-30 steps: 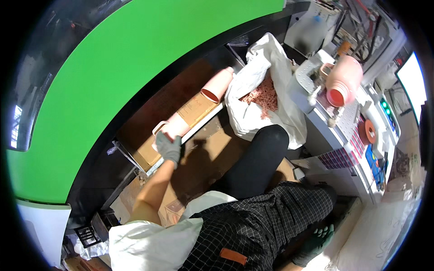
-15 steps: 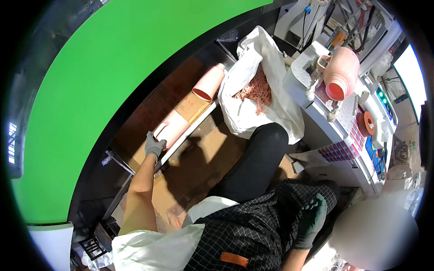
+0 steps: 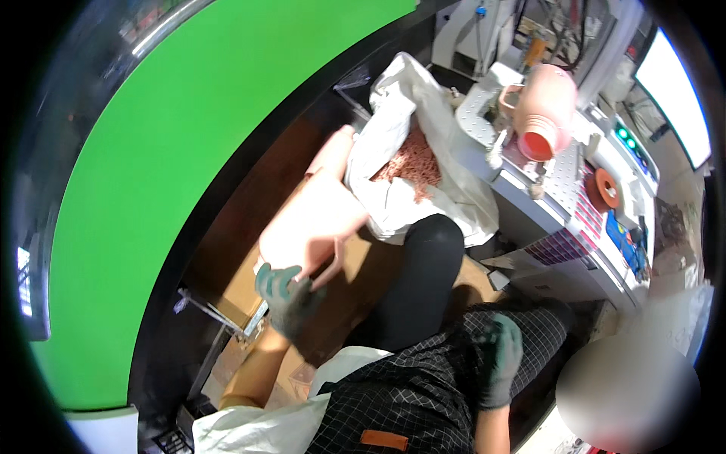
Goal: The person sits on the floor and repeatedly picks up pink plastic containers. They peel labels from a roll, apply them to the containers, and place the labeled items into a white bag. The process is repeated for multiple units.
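Note:
My left hand (image 3: 289,301), in a grey glove with green fingertips, is closed on the lower end of a pink jug shell (image 3: 310,219) near its handle. The jug shell is tilted, raised over a ledge and blurred. Behind it, a second pink shell (image 3: 333,153) lies on the ledge, partly covered by the held one. My right hand (image 3: 501,359), gloved alike, lies on my thigh with its fingers curled together and nothing seen in them.
A white sack (image 3: 467,189) of pink shavings (image 3: 414,163) stands beside the ledge. At right, another pink jug (image 3: 546,110) sits on a machine bench (image 3: 560,178), beside an orange-brown ring (image 3: 602,189) and a lit screen (image 3: 673,98). A green curved panel (image 3: 151,151) borders the left.
My left hand has lifted the pink jug shell off the ledge and turned it, its handle now toward me. My right hand has shifted slightly left on my thigh. The view has also moved.

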A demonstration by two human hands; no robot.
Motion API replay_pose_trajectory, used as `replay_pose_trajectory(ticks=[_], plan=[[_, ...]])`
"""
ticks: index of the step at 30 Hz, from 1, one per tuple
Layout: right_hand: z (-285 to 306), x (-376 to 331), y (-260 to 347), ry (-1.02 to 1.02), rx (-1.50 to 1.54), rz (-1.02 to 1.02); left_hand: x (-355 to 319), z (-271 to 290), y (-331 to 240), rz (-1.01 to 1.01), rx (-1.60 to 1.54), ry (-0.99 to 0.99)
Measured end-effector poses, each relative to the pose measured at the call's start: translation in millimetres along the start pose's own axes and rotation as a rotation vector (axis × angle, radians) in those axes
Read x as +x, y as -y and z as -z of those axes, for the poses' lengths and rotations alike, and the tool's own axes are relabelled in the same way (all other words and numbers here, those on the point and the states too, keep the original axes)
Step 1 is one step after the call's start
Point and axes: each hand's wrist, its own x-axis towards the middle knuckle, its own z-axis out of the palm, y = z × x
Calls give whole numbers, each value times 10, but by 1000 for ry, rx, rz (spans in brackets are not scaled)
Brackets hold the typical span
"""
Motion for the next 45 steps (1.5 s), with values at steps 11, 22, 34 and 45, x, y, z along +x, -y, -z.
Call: replay_pose_trajectory(ticks=[11,22,34,45], plan=[[-597,62,200,170,-58,360,703,-676,-1155,791,-1826,622],[206,-506,-683,857,1609,-593,1168,-243,-2284,-246,-1462,822],[500,-631,1162,44,-1119,508,1364,-294,-3027,-744,-994,647],[593,-416,874,274,-1318,457,1002,-345,-3097,-620,-993,588]])
